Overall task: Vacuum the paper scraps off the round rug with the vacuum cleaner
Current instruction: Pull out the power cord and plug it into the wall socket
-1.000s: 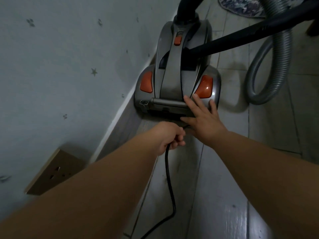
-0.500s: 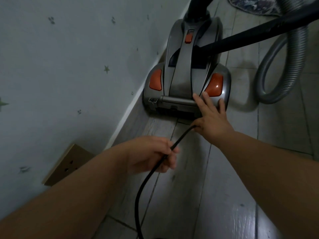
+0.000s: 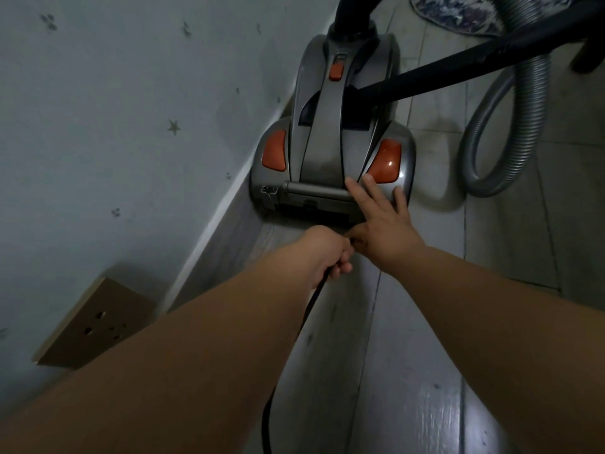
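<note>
Vacuum cleaner [image 3: 330, 152]: grey canister on the floor [image 3: 409, 371], left side tight to the wall [image 3: 114, 109], rear end toward me. I see my left hand [image 3: 327, 253] just behind it, fingers [image 3: 342, 267] clenched round the black power cord [image 3: 307, 316]; the cord runs back from the fist along the floor and out the bottom edge. My right hand [image 3: 379, 221] rests on the rear right corner of the canister, fingers [image 3: 360, 191] straight and spread, tips just beside the right orange pedal [image 3: 388, 162], grasping nothing. Its thumb sits against the left fist; it may touch the cord, but it's too dark there to tell. A black wand [image 3: 458, 67] lies across the canister top, slanting up to the right. A grey ribbed hose [image 3: 510, 126] loops on the floor to the right. Round rug [image 3: 458, 11]: only a patterned edge shows at top, beyond the canister, well apart from both hands. A brown wall socket [image 3: 95, 326] sits low on the wall, near my left forearm.
</note>
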The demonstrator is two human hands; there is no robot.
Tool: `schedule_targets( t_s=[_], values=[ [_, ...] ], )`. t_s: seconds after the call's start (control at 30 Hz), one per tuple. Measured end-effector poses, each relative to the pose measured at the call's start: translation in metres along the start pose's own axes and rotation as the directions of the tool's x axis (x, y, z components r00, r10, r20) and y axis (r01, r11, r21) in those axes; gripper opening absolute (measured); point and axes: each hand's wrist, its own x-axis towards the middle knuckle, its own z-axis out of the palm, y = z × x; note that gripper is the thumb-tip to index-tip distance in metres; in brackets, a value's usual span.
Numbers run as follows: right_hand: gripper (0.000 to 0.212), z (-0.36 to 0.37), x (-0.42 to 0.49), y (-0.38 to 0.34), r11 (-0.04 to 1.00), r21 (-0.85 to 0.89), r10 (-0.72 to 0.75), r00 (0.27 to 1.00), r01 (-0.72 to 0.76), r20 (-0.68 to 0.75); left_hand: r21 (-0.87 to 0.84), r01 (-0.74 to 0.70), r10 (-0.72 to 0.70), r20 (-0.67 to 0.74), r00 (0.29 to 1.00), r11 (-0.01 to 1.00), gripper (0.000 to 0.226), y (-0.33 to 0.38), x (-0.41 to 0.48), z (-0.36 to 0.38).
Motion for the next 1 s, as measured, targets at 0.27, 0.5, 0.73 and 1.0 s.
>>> schedule_targets(
  t_s=[0.27,0.5,0.73,1.0],
  values=[
    [0.019,0.002,0.001,-0.004,0.999,-0.038,0.015,1.000,-0.015,-0.015,-0.167,-0.159,0.191,0.198,0.961,0.973,0.022,-0.022,-0.058,-0.046],
    [0.017,0.000,0.001,-0.008,1.000,-0.006,0.025,1.000,-0.025,0.002,-0.090,-0.144,0.169,0.407,0.898,0.985,0.023,-0.033,-0.094,-0.086],
    [0.025,-0.006,0.000,-0.007,1.000,0.017,0.014,1.000,-0.014,0.022,-0.123,0.084,-0.035,0.357,0.934,0.989,0.034,0.011,-0.055,-0.049],
    [0.025,-0.009,-0.006,-0.005,0.995,0.102,0.008,1.000,-0.007,-0.003,0.157,0.060,-0.066,0.030,0.997,0.986,0.022,0.017,-0.015,0.001]
  ],
)
